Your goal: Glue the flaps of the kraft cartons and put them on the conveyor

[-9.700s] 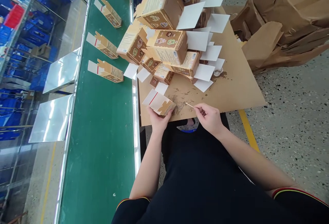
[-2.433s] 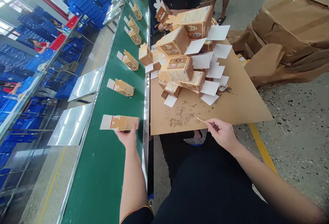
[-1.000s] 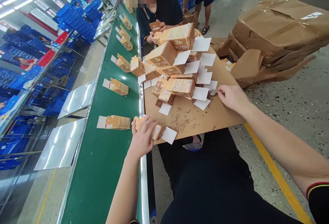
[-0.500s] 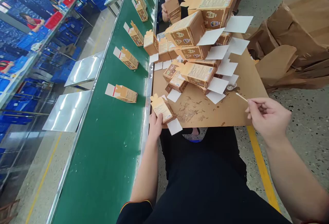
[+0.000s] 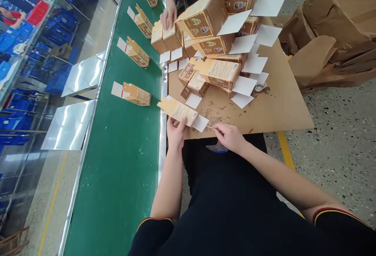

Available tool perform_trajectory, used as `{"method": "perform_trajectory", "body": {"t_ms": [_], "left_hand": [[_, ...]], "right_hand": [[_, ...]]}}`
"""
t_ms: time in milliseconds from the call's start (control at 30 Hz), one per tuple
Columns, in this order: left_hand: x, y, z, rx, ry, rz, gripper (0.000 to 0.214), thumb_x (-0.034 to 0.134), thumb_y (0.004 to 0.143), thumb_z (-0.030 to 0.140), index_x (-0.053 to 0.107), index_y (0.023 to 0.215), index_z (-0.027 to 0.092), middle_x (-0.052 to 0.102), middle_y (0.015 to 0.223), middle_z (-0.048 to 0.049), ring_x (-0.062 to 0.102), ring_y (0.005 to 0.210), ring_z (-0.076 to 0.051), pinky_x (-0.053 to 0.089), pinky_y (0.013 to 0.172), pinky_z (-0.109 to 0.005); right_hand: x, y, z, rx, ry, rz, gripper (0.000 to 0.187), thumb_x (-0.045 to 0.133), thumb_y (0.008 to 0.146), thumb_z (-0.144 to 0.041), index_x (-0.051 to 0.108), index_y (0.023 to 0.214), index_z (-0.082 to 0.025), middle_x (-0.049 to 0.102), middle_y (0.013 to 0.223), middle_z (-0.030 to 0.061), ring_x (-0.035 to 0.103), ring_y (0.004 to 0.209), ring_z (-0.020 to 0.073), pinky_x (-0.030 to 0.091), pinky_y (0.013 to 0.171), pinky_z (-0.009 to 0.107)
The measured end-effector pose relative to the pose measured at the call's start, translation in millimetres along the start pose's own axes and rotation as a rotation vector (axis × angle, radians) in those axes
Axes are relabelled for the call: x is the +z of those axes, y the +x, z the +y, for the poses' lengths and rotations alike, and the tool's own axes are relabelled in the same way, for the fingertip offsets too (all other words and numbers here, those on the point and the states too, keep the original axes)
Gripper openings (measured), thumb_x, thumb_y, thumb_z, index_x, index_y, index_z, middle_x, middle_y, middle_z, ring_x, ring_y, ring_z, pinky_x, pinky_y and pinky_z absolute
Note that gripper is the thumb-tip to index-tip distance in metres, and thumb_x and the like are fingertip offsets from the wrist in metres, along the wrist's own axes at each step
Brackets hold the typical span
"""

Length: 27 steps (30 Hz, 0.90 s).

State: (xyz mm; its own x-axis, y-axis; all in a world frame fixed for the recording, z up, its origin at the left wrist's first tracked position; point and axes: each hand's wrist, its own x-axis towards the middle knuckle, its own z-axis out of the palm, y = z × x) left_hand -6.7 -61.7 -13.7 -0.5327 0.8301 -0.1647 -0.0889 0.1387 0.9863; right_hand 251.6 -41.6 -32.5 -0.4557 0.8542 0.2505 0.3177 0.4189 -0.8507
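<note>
Carton (image 5: pixel 179 112), its printed lettering (image 5: pixel 183 114) too small to read, sits gripped in the left hand (image 5: pixel 176 132); the right hand (image 5: pixel 230 137) pinches a thin stick (image 5: pixel 209 127) near its white flap (image 5: pixel 201 123).

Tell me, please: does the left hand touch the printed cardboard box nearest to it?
Touching. The head view shows the left hand gripping the printed cardboard box, its thumb over the near edge.
</note>
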Motion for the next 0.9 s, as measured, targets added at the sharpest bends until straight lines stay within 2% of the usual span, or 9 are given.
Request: {"method": "perform_trajectory", "body": {"t_ms": [133, 267, 400, 600, 767, 900], "left_hand": [[1.8, -2.8, -6.1, 0.026, 0.035, 0.029, 0.087, 0.107, 0.072, 0.061, 0.064, 0.139, 0.026, 0.074, 0.149, -0.0177, 0.079, 0.134, -0.034, 0.065, 0.117, -0.052], [2.6, -9.9, -10.4, 0.037, 0.017, -0.007, 0.097, 0.108, 0.071, 0.058, 0.057, 0.147, 0.027, 0.075, 0.145, -0.0176, 0.077, 0.138, -0.036, 0.062, 0.122, -0.056], [14.6, -25.2, -18.4, 0.162, 0.033, 0.015, 0.095, 0.107, 0.073, 0.057, 0.054, 0.147, 0.029, 0.075, 0.144, -0.0157, 0.078, 0.136, -0.034, 0.062, 0.122, -0.054], [31.0, -46.3, -30.1, 0.287, 0.274, 0.053, 0.088, 0.106, 0.073, 0.05, 0.06, 0.145, 0.024, 0.074, 0.145, -0.0174, 0.074, 0.141, -0.037, 0.059, 0.126, -0.054], [30.3, -48.4, -34.3, 0.372, 0.342, 0.083, 0.083, 0.103, 0.078, 0.046, 0.061, 0.147, 0.023, 0.073, 0.146, -0.018, 0.072, 0.145, -0.037, 0.057, 0.128, -0.053], [34.6, -47.6, -38.6, 0.397, 0.4, 0.135, 0.08, 0.102, 0.078, 0.042, 0.063, 0.145, 0.022, 0.075, 0.141, -0.0177, 0.072, 0.143, -0.038, 0.058, 0.126, -0.052]], "right_hand": [[8.6, 3.6, 8.8, -0.022, -0.051, -0.093, 0.026, 0.054, 0.112, -0.026, 0.072, 0.094, -0.025, 0.071, 0.075, 0.0033, 0.064, 0.067, 0.0196, 0.051, 0.069, 0.032], [6.4, 3.8, 12.4, -0.022, -0.116, -0.125, 0.026, 0.055, 0.113, -0.026, 0.071, 0.093, -0.024, 0.072, 0.078, 0.0049, 0.065, 0.07, 0.0207, 0.048, 0.068, 0.032], [-7.2, 2.8, 13.8, 0.042, -0.068, 0.0, 0.024, 0.056, 0.113, -0.028, 0.073, 0.095, -0.025, 0.073, 0.079, 0.0039, 0.066, 0.069, 0.0199, 0.052, 0.071, 0.032], [-37.5, -7.5, 6.8, 0.1, 0.006, 0.192, 0.027, 0.063, 0.112, -0.038, 0.076, 0.093, -0.023, 0.066, 0.068, 0.0, 0.055, 0.056, 0.0148, 0.05, 0.061, 0.028], [-49.2, -16.6, 0.5, 0.115, 0.065, 0.264, 0.025, 0.065, 0.109, -0.035, 0.075, 0.09, -0.023, 0.063, 0.065, -0.0017, 0.053, 0.054, 0.0128, 0.047, 0.058, 0.027], [-49.8, -24.6, -1.4, 0.152, 0.081, 0.263, 0.027, 0.065, 0.11, -0.037, 0.076, 0.09, -0.023, 0.064, 0.066, -0.0009, 0.055, 0.055, 0.0133, 0.047, 0.058, 0.028]]}}
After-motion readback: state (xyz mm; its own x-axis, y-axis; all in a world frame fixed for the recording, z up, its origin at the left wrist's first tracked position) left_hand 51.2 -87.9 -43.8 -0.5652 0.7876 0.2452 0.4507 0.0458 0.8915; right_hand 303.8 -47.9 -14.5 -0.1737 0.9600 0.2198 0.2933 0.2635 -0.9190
